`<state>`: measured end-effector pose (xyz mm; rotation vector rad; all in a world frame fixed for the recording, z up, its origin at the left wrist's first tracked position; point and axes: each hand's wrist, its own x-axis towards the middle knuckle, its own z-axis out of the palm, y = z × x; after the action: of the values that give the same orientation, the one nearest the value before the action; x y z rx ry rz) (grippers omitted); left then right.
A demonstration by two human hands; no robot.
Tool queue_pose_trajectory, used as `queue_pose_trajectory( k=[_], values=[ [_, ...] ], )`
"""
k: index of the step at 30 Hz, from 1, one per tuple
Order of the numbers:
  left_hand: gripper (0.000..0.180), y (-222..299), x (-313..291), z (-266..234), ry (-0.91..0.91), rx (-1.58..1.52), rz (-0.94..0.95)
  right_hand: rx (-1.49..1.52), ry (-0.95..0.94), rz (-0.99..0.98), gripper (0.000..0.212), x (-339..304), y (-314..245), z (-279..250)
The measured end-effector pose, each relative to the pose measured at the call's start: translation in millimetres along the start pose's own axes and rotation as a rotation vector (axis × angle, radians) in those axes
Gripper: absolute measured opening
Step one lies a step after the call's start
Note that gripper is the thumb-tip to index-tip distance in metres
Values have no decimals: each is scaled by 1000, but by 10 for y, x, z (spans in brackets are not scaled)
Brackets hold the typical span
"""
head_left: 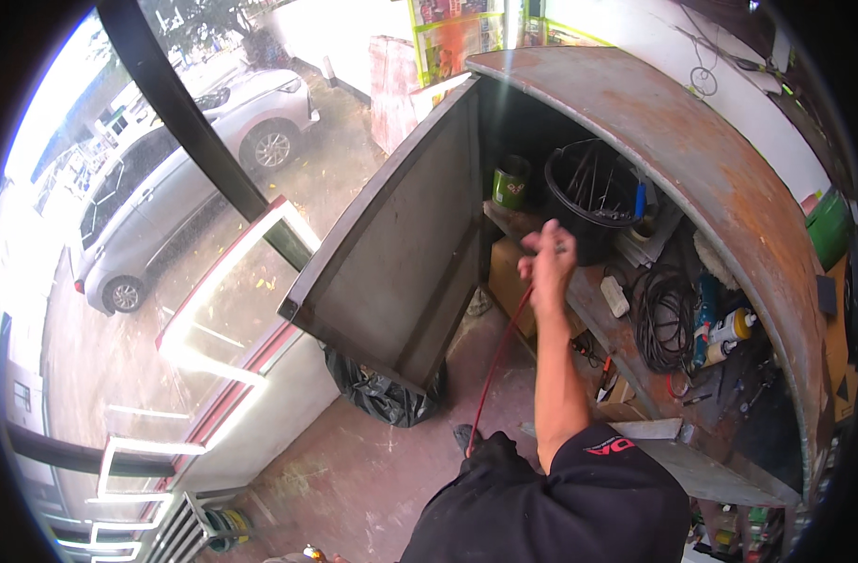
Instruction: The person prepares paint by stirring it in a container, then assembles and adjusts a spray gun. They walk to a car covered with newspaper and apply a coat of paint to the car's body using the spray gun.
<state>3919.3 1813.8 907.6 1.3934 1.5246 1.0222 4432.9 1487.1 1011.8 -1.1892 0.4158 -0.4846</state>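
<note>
My right hand reaches forward to the front of an open metal cabinet, just short of a black bucket. Its fingers are curled and a little blurred. From the palm a thin red rod slants down toward my foot; its upper end is hidden by the hand. Long thin rods and other tools stand in the bucket, with a blue-handled one at its right rim. Left of the bucket sits a green can. My left hand cannot be made out.
The cabinet door swings out left, above a black plastic bag. A coiled black cable, bottles and loose tools crowd the cabinet. The rusty curved top overhangs them. Beyond the window frame, a silver car is parked.
</note>
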Motion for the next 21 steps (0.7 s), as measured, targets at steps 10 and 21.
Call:
queue_pose_trajectory(
  k=[10, 21],
  values=[
    [32, -205, 533, -1325, 131, -138, 71, -283, -1440, 154, 40, -3706, 1554, -262],
    [36, 669, 414, -3132, 649, -445, 362, 16, -2412, 217, 45, -6145, 414, -476]
  ],
)
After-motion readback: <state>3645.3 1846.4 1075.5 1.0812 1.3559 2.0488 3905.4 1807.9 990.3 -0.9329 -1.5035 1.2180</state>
